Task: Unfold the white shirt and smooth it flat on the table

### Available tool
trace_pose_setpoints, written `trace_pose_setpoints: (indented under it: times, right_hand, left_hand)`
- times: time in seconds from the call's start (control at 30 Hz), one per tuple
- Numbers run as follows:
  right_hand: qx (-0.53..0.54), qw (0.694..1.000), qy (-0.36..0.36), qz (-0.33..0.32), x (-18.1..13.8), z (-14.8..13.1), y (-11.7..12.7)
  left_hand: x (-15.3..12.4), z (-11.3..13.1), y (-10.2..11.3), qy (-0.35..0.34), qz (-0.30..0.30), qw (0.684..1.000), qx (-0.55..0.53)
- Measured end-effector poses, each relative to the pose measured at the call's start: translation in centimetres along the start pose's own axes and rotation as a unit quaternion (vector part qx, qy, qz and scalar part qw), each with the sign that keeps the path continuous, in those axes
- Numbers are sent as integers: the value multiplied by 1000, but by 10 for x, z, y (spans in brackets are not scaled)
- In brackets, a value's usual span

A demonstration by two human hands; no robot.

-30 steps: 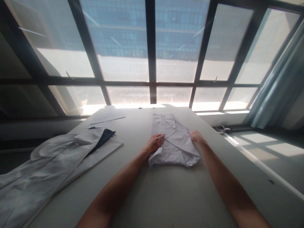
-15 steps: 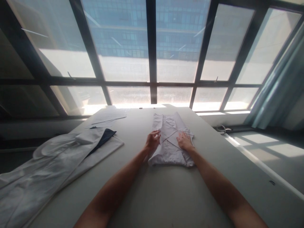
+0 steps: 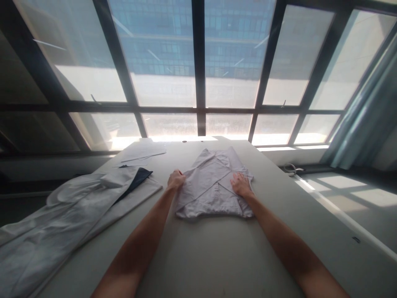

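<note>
A pale, light grey garment [image 3: 206, 190], folded in layers with diagonal creases across it, lies on the white table [image 3: 204, 256]. My left hand [image 3: 176, 179] is closed on the garment's left edge, pulling the cloth out to that side. On the garment's right part my right hand [image 3: 240, 183] rests flat with its fingers stretched. What kind of garment it is I cannot tell from the folded shape.
To the left lies a heap of pale clothing [image 3: 77, 215] with a dark navy patch [image 3: 135, 182]. Behind it are flat white sheets [image 3: 142, 154]. Large windows [image 3: 169, 54] stand beyond the table's far edge, and a blue-grey curtain [image 3: 359, 107] hangs at the right.
My left hand has moved left with the garment's edge, opening that side out wider. My right hand has stayed in place on the cloth.
</note>
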State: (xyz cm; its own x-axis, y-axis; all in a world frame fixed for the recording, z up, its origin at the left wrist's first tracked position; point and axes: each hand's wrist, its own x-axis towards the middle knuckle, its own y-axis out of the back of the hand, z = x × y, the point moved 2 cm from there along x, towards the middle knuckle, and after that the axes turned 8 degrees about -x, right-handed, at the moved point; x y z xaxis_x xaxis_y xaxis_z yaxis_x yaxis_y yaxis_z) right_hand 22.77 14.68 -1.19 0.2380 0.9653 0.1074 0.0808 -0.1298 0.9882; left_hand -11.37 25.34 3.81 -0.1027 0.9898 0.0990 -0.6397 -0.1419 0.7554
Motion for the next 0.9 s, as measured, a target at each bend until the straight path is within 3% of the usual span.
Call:
trace_pose_setpoints:
  times: [0.1,0.2,0.27,0.33,0.43,0.7,0.9]
  right_hand:
    - [0,1000,-2,-2,-1,-1,2]
    - [2,1000,-4,-2,-1,-1,2]
    - [5,1000,-4,-1,-1,-1,2]
    - [6,1000,0,0,-1,-1,0]
    - [0,1000,7,1,-2,-1,-2]
    - [-18,1000,13,4,-6,1,2]
    - [-38,999,22,1,-41,7,-1]
  left_hand:
    - [-5,3,-1,-11,25,998,55]
    - [-16,22,-12,-137,50,985,89]
    - [-24,36,-27,-263,-12,961,88]
    - [-31,42,-43,-331,-106,934,86]
    - [-33,36,-56,-313,-167,928,109]
    - [-27,11,-42,-211,-117,955,172]
    - [-69,-1,-38,-229,-113,947,196]
